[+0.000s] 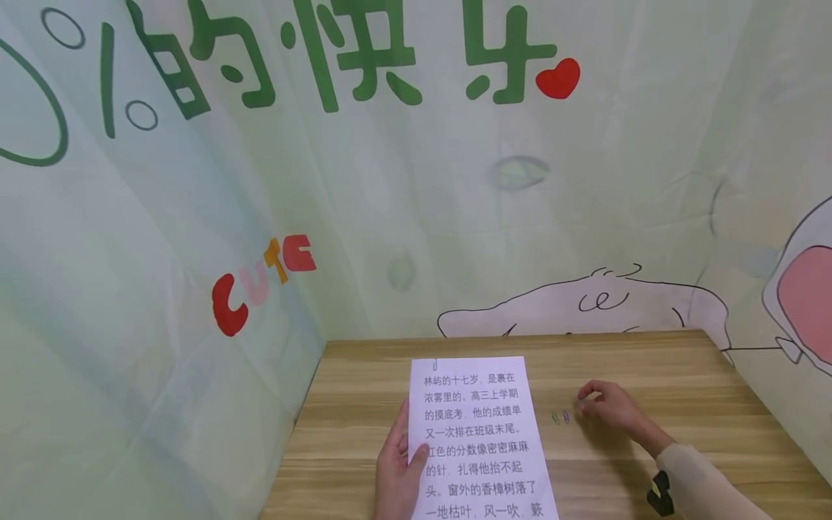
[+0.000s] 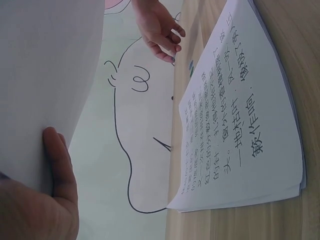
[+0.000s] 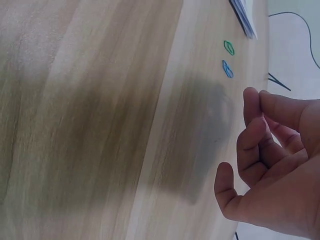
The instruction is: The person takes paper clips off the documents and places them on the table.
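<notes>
A printed white paper [image 1: 481, 433], with a paper clip [image 1: 435, 365] on its top edge, is held by my left hand [image 1: 398, 466], thumb on the printed face and fingers behind. In the left wrist view, its blank side [image 2: 45, 65] rises above a printed paper stack [image 2: 245, 125] on the table. To the right, my right hand [image 1: 611, 406] pinches thumb against forefinger; a tiny bluish thing, apparently a paper clip [image 2: 173, 58], shows at the fingertips. Beside it lie a green paper clip [image 3: 229, 48] and a blue paper clip [image 3: 227, 69].
The wood-grain table [image 1: 364, 361] ends at the back against a pale green printed curtain [image 1: 390, 217]. A similar curtain hangs along the left side. The stack's edge [image 3: 242, 17] lies just beyond the clips in the right wrist view.
</notes>
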{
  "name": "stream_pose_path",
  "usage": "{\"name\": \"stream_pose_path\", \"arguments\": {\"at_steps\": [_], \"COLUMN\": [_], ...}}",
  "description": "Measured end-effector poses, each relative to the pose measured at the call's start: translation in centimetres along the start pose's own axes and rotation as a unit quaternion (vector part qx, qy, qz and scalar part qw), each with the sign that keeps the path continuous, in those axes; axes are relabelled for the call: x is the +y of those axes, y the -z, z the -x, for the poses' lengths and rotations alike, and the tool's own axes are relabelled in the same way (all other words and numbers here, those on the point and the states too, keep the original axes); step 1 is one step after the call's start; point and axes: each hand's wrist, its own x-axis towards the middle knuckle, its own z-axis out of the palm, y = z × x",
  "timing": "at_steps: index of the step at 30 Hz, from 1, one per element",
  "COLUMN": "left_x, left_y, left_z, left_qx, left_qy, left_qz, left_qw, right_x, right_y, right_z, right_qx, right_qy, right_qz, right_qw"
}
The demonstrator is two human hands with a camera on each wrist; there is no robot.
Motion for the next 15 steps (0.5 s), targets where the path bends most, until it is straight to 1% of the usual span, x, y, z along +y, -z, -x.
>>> {"name": "stream_pose_path", "arguments": {"at_steps": [4, 6, 8, 15], "left_x": [0.0, 0.0, 0.1, 0.2], "left_y": [0.0, 0.0, -0.1, -0.1], "left_z": [0.0, 0.0, 0.0, 0.1], "left_qx": [0.004, 0.006, 0.008, 0.005], "left_qy": [0.007, 0.005, 0.01, 0.012], "left_qz": [-0.001, -0.001, -0.002, -0.002], "left_qw": [1.0, 1.0, 0.9999, 0.9999], "right_x": [0.1, 0.2, 0.3, 0.6], "right_y": [-0.3, -0.5, -0.6, -1.3], "right_z": [0.0, 0.1, 0.2, 0.3], "right_qx": [0.003, 0.002, 0.001, 0.005], "right_qy": [0.01, 0.019, 0.02, 0.025], "right_qz": [0.01, 0.015, 0.02, 0.041], "right_qw": [0.9999, 0.9997, 0.9996, 0.9988]}}
